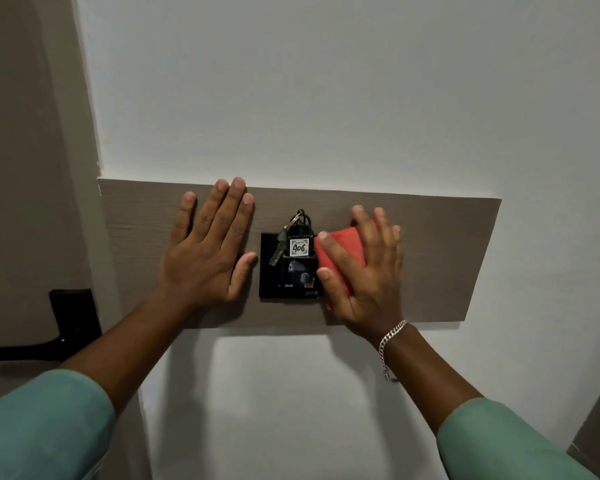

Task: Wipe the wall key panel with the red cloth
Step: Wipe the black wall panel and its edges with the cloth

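Observation:
A brown wood-grain panel (440, 258) runs across the white wall. At its middle sits a black key-card holder (270, 275) with a key tag marked 406 (299, 247) and a key hanging from it. My right hand (364, 271) presses a folded red cloth (340, 252) flat against the panel, just right of the black holder and touching its right edge. My left hand (208, 251) lies flat on the panel left of the holder, fingers spread, holding nothing. Most of the cloth is hidden under my right palm.
A black door handle and plate (73, 317) sit at the lower left on a beige door. White wall (309, 91) surrounds the panel. A silver bracelet (390, 341) hangs on my right wrist.

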Demonstrator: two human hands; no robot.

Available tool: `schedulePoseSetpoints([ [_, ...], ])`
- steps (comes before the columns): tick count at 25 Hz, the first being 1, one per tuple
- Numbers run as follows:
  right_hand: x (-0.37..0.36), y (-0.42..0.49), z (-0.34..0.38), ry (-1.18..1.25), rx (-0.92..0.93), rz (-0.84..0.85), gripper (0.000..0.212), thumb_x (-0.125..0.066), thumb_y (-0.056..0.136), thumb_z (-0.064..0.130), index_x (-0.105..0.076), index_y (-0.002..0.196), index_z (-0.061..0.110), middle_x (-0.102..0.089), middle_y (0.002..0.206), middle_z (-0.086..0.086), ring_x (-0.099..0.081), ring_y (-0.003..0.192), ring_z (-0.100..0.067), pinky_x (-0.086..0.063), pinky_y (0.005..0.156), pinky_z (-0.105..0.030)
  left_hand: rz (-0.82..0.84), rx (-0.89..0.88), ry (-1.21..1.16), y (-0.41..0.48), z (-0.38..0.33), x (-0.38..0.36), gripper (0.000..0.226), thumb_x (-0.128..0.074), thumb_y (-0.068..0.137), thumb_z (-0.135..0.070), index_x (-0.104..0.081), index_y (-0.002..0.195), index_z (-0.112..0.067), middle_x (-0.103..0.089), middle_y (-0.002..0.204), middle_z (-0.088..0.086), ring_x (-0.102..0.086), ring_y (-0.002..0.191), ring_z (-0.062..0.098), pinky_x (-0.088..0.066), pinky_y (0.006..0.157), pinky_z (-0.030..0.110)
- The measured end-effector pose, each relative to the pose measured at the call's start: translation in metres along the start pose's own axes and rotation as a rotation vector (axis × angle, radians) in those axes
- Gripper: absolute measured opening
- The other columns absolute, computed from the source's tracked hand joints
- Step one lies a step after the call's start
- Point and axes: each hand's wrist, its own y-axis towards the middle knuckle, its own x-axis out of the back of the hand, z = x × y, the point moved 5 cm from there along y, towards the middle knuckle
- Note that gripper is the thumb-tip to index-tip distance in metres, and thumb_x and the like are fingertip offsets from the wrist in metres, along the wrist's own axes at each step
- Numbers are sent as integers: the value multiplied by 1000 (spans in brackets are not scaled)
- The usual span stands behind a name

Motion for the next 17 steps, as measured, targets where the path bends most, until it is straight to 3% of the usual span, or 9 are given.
schedulePoseSetpoints([
  [3, -1, 1, -4, -30, 130, 6, 44, -48, 97, 49, -60, 133, 28, -44, 152, -18, -31, 146, -41, -19, 121, -63, 2, 2, 2, 1, 1, 0, 75, -33, 95, -44, -18, 156, -4, -17, 163, 16, -11, 153, 28, -8, 123, 53],
  [8, -3, -28, -12, 24, -388, -156, 46, -45, 98, 44, -55, 138, 25, -36, 158, -19, -23, 151, -38, -20, 122, -62, -1, 1, -5, 2, 0, 1, 74, -33, 95, -44, -19, 156, -4, -18, 163, 16, -13, 153, 28, -10, 122, 53],
  [10, -8, -38, -2, 61, -513, -194, 47, -44, 99, 42, -52, 141, 24, -33, 160, -17, -20, 153, -35, -22, 120, -63, -1, 7, -5, 1, 1, 0, 74, -33, 95, -44, -19, 156, -4, -18, 163, 17, -13, 153, 29, -11, 122, 54],
  [17, -18, -76, 5, 120, -556, -170, 48, -49, 96, 36, -49, 142, 21, -32, 159, -20, -18, 152, -36, -26, 115, -69, -19, 7, 16, 1, 0, -1, 74, -32, 95, -43, -17, 156, -4, -14, 164, 15, -8, 154, 28, -9, 123, 53],
])
